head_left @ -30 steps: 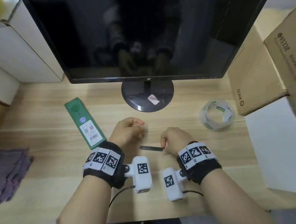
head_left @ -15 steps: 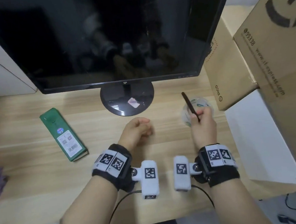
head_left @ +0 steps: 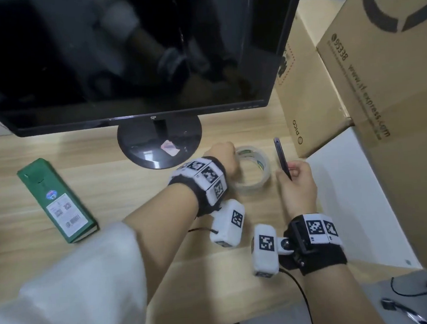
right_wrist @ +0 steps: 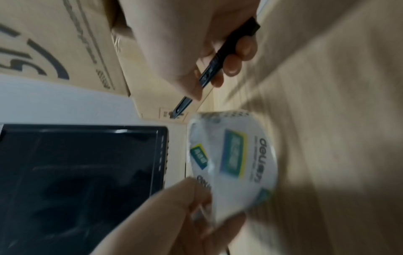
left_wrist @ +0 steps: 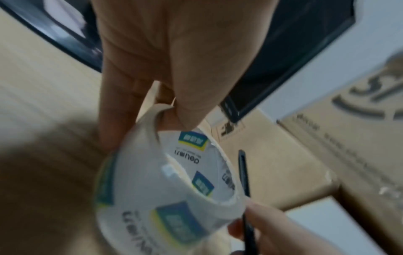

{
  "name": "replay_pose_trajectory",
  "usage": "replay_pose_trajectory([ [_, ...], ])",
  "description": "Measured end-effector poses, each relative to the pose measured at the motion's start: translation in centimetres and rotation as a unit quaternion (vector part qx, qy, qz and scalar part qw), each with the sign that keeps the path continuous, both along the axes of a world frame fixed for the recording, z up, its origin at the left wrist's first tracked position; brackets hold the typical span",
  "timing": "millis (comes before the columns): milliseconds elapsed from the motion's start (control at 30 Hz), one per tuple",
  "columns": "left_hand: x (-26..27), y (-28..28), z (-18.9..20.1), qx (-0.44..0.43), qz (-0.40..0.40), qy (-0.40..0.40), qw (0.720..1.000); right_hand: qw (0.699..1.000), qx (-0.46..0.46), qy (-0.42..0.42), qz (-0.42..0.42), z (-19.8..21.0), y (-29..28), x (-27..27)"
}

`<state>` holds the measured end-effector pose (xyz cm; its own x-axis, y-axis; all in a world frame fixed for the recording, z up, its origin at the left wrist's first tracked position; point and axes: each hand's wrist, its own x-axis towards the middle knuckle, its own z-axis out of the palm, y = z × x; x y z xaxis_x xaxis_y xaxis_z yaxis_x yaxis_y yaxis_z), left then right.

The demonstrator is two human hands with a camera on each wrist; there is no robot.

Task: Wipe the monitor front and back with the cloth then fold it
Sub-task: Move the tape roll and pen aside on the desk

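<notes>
Head view shows the monitor (head_left: 134,56) standing dark on the bench (head_left: 133,192), its round base (head_left: 153,151) just behind the hands. No cloth shows in any view. The left hand (head_left: 222,161) reaches over to a roll of clear tape (head_left: 253,169) lying flat on the bench right of the base; in the left wrist view its thumb and fingers pinch the roll's rim, with the loose tape end curling by the thumb. The right hand (head_left: 297,188) grips a slim black pen-like tool (head_left: 281,159), blurred, just right of the roll, its tip pointing away from the person. A green box (head_left: 56,200) lies closed on the bench to the left, label up. To the right, cardboard boxes (head_left: 383,79) rest on a white block (head_left: 356,197); their contents cannot be seen.
</notes>
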<state>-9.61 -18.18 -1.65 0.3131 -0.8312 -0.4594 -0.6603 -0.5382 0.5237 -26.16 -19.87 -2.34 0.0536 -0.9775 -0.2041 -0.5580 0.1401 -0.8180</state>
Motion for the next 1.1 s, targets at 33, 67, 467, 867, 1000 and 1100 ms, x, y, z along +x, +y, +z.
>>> replay_pose_trajectory([
  [33,0.7,1.3,0.3,-0.021,0.023,0.027,0.999,1.000,0.006,-0.014,0.016,0.0,0.2,0.8],
  [67,1.4,3.0,0.6,-0.044,0.055,0.061,0.996,0.999,0.011,-0.028,0.032,0.0,0.4,1.6],
  [467,12.5,24.9,3.5,-0.210,0.580,0.261,0.743,0.871,0.075,0.038,0.484,0.4,8.6,19.2],
  [867,20.3,32.0,2.4,-0.177,0.608,0.253,0.731,0.792,-0.022,0.232,0.564,-1.5,19.1,29.0],
  [1000,23.2,33.3,2.7,-0.175,0.596,0.257,0.740,0.782,-0.069,0.243,0.570,-1.6,19.7,31.9],
  [1100,25.3,34.4,3.1,-0.173,0.603,0.280,0.727,0.779,-0.128,0.222,0.573,-1.7,19.9,35.1],
])
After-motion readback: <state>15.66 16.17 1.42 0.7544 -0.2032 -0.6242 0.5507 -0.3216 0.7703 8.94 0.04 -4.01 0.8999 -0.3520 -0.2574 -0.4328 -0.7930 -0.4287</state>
